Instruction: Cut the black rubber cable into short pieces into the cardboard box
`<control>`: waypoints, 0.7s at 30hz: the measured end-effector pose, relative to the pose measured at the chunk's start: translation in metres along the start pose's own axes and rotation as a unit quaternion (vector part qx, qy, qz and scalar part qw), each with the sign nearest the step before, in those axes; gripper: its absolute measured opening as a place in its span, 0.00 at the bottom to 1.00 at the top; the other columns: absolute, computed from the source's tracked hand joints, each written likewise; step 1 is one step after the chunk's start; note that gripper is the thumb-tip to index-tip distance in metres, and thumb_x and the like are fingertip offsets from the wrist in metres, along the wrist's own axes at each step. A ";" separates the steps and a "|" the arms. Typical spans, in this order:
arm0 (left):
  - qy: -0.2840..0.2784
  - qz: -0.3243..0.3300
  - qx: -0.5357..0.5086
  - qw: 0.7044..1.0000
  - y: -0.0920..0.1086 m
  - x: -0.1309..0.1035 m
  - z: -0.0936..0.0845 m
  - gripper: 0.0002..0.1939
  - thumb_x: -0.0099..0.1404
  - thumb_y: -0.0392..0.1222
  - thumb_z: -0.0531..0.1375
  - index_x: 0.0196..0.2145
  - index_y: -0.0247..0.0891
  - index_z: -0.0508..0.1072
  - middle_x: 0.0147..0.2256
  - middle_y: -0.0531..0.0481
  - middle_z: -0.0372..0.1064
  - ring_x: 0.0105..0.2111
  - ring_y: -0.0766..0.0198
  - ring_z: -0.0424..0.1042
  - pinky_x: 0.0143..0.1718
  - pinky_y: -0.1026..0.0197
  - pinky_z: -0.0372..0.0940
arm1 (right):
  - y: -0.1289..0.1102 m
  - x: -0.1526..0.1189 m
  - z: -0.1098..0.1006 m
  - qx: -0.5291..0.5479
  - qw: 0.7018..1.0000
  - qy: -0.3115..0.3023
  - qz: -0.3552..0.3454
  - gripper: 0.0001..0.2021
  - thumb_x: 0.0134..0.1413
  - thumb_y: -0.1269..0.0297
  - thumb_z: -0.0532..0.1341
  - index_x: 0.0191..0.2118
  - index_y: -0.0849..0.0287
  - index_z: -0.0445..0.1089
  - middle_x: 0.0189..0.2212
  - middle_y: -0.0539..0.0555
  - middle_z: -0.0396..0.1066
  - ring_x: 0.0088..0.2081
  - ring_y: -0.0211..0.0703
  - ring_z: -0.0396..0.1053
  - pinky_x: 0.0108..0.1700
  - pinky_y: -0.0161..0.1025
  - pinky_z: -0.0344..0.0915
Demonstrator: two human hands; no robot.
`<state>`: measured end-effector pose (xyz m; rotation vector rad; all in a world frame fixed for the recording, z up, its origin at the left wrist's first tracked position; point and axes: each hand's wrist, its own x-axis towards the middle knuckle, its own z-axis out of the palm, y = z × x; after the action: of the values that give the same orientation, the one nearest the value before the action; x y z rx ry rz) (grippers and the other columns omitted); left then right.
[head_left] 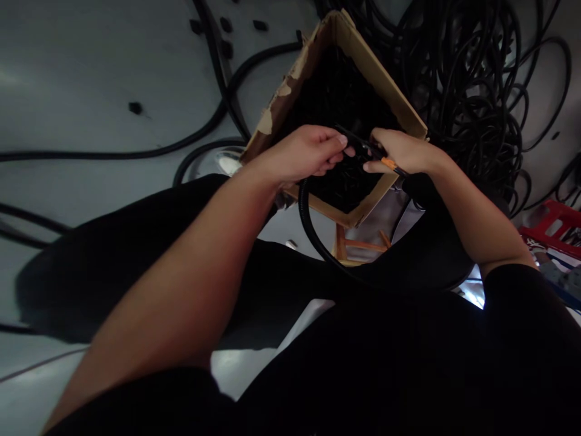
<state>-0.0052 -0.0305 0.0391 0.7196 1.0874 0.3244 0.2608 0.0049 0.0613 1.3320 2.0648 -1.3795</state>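
Note:
Over an open cardboard box (385, 79), my left hand (313, 151) is closed with thumb and fingers pinched on the end of a black cable or hose (313, 233). From below that hand the hose curves down across my lap. My right hand (402, 150) is wrapped around a hand tool with black and orange handles (389, 163), which looks like pliers or cutters. Its dark head points at my left fingertips. Whether its jaws touch the hose end is too dark to make out. Many small black pieces fill the box below both hands.
A large tangle of black hoses (472, 91) lies on the floor to the right. More hose (172, 148) and several small black pieces (135, 108) lie at left. A wooden stool (363, 244) stands under the box. At far right is a red plastic stool (556, 224).

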 end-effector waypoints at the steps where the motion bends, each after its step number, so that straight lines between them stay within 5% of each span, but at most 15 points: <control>1: -0.002 -0.001 0.000 1.000 0.000 0.000 0.000 0.17 0.84 0.50 0.72 0.38 0.37 0.82 0.27 0.54 0.60 0.26 0.70 0.62 0.29 0.65 0.56 | 0.000 0.000 0.002 -0.004 1.000 0.005 0.000 0.21 0.70 0.49 0.78 0.49 0.57 0.73 0.46 0.56 0.79 0.48 0.52 0.74 0.53 0.47 0.70; 5: 0.013 0.006 -0.018 1.000 0.001 0.000 -0.008 0.15 0.84 0.49 0.71 0.39 0.38 0.83 0.27 0.53 0.60 0.28 0.65 0.64 0.32 0.60 0.60 | -0.010 0.001 0.005 -0.023 0.997 0.067 0.028 0.19 0.71 0.47 0.76 0.44 0.56 0.72 0.42 0.56 0.78 0.46 0.53 0.75 0.51 0.48 0.70; 10: 0.043 0.014 -0.097 0.994 0.006 -0.008 -0.015 0.13 0.89 0.44 0.66 0.42 0.39 0.83 0.28 0.53 0.64 0.29 0.64 0.55 0.34 0.57 0.57 | -0.003 -0.002 0.003 -0.016 0.995 0.082 0.048 0.22 0.69 0.44 0.77 0.38 0.55 0.71 0.36 0.54 0.74 0.42 0.53 0.75 0.49 0.48 0.72; 16: 0.068 0.044 -0.171 0.982 0.016 -0.017 -0.002 0.12 0.87 0.30 0.61 0.52 0.37 0.86 0.37 0.50 0.80 0.37 0.63 0.76 0.44 0.58 0.69 | 0.010 -0.005 0.008 0.085 0.994 0.061 0.009 0.17 0.78 0.47 0.71 0.48 0.56 0.74 0.39 0.54 0.78 0.45 0.52 0.77 0.53 0.50 0.78; 21: 0.061 0.055 -0.124 0.989 0.014 -0.013 -0.004 0.05 0.84 0.34 0.70 0.49 0.41 0.78 0.39 0.52 0.85 0.39 0.61 0.84 0.46 0.57 0.75 | 0.009 -0.005 0.007 0.091 0.993 0.052 -0.047 0.21 0.79 0.41 0.70 0.52 0.55 0.72 0.45 0.54 0.78 0.50 0.52 0.76 0.57 0.50 0.77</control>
<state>-0.0134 -0.0266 0.0563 0.5437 1.0999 0.5944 0.2696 -0.0030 0.0566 1.4223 2.1380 -1.6036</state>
